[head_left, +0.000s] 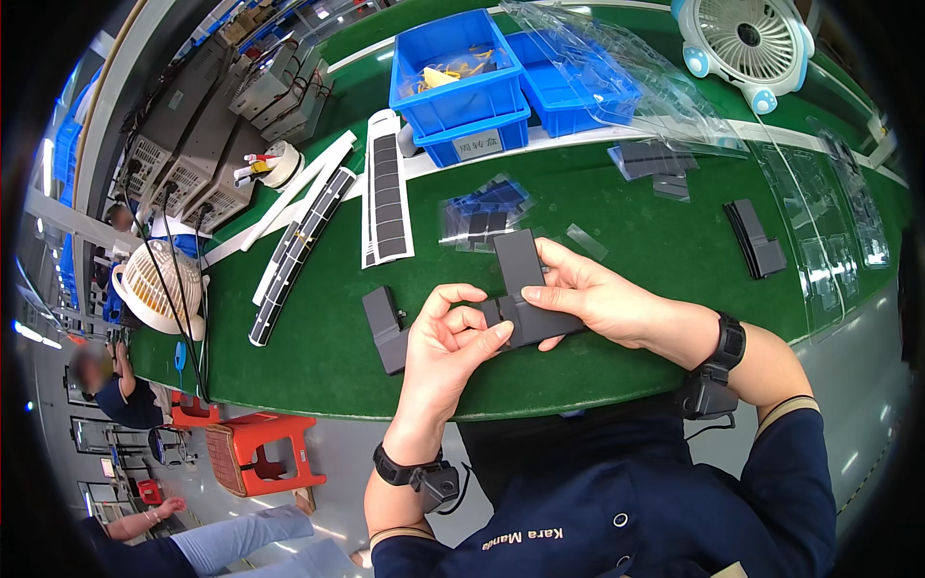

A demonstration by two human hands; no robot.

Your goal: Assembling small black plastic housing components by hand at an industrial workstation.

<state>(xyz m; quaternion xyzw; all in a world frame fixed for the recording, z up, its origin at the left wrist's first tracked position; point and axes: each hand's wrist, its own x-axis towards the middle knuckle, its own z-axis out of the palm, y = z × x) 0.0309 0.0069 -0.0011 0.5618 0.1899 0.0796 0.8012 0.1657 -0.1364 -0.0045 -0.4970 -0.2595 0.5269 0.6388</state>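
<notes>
My right hand (602, 301) is closed around a black angular plastic casing (520, 258) just above the table's near edge, thumb laid across its face. One slab of the casing points away from me and another part lies sideways under my fingers. My left hand (438, 342) pinches a small dark piece (492, 310) between thumb and fingers, against the casing's left side. Whether that piece is joined to the casing I cannot tell. A similar black casing (385, 328) lies left of my left hand. Further right rests another group of black casings (754, 239).
Beyond my hands lie dark film pieces (491, 210) and more dark pieces (655, 164). White strips with black labels (387, 193) stretch along the left. Blue bins (453, 87), transparent plastic trays (617, 77) and a fan (747, 39) stand at the back. Red stools (265, 453) are off the left edge.
</notes>
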